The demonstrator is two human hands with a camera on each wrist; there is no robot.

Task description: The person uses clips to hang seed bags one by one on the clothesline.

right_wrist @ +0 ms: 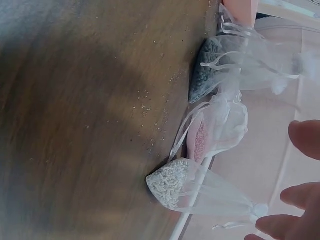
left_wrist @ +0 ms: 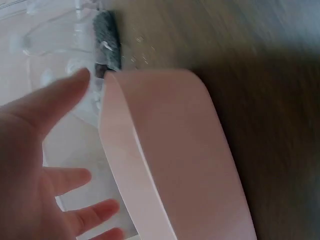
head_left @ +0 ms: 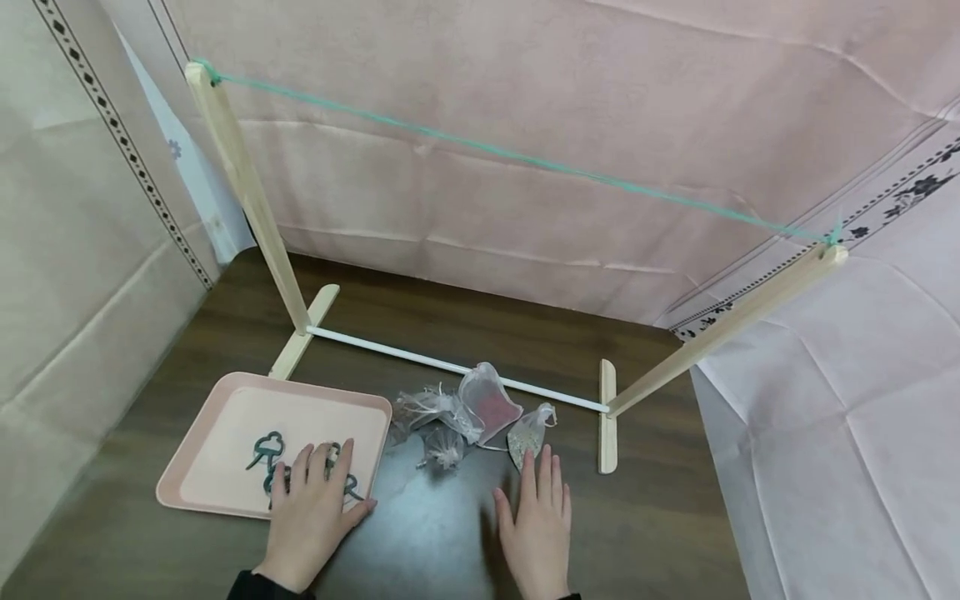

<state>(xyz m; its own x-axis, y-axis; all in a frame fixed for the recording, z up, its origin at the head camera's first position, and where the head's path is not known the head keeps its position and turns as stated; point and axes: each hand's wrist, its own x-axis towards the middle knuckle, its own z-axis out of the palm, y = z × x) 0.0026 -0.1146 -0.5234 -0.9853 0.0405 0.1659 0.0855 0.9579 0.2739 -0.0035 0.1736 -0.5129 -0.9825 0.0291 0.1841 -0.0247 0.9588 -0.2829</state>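
My left hand [head_left: 311,508] spreads its fingers over the front right of a pink tray [head_left: 225,450]. Several small dark teal clip-like pieces [head_left: 266,448] lie in the tray, partly hidden by those fingers. In the left wrist view, the thumb [left_wrist: 55,102] is apart from the tray wall [left_wrist: 170,145]. My right hand [head_left: 536,525], fingers straight, is low above the table, fingertips close to a sheer drawstring bag of pale grains [head_left: 527,437]. The right wrist view shows this pale-grain bag [right_wrist: 170,185] beside a pink-filled bag [right_wrist: 200,140] and a dark-filled bag [right_wrist: 204,70].
A wooden frame stands behind, with a left post [head_left: 251,192], a right post [head_left: 727,333] and a white bottom rod [head_left: 390,347]. A green string [head_left: 480,146] runs between the post tops. Loose grains [right_wrist: 145,107] dot the brown table [head_left: 645,517]. Cloth [head_left: 525,75] hangs around.
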